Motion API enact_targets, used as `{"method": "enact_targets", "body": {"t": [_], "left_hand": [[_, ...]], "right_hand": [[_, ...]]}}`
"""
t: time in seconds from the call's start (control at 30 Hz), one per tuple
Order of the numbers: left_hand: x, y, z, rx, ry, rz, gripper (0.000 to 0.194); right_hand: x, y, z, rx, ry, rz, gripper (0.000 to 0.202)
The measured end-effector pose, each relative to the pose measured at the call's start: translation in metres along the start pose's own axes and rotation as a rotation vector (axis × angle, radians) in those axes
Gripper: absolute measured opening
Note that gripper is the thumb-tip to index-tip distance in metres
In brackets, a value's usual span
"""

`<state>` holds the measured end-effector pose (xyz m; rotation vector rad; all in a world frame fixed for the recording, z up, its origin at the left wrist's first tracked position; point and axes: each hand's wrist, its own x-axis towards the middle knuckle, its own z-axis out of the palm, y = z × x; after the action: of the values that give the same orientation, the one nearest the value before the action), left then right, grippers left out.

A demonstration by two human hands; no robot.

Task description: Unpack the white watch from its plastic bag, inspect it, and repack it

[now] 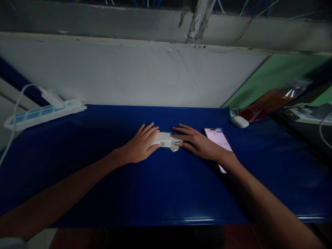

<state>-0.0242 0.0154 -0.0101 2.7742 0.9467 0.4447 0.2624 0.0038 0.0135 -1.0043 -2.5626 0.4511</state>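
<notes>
A small white block with a cable (165,138) lies near the middle of the blue table (145,193). It has a small grey printed mark, and a bundled white cable shows at its right end. My left hand (141,145) covers the block's left end, fingers over the far side and thumb along the near edge. From the right, my right hand (198,141) reaches in with its fingers spread, their tips touching the cable bundle. Just beyond that wrist is a phone (219,140) with its screen lit, partly hidden by my forearm.
A white power strip (46,112) with a plug and cable sits at the back left. At the back right are a white rounded case (240,121) and a bottle with reddish-orange contents (269,100) lying tilted. A white wall (145,74) runs along the far edge.
</notes>
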Motion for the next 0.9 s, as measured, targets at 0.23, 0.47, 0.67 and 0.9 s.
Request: {"method": "enact_targets", "body": {"t": [0.23,0.47,0.67,0.9], "left_hand": [[0.001,0.005,-0.003,0.017,-0.011,-0.043,0.049],[0.001,0.003,-0.003,-0.006,-0.013,-0.054,0.054],[0.004,0.004,-0.003,-0.010,-0.039,-0.100,0.062],[0.007,0.006,-0.011,-0.165,0.019,-0.104,0.060]], "right_hand": [[0.000,-0.005,-0.014,-0.055,0.312,0.072,0.024],[0.007,-0.005,-0.014,0.573,0.948,0.329,0.028],[0.016,-0.013,-0.011,1.475,0.909,0.436,0.031],[0.026,-0.033,-0.011,1.687,0.644,0.449,0.012]]}}
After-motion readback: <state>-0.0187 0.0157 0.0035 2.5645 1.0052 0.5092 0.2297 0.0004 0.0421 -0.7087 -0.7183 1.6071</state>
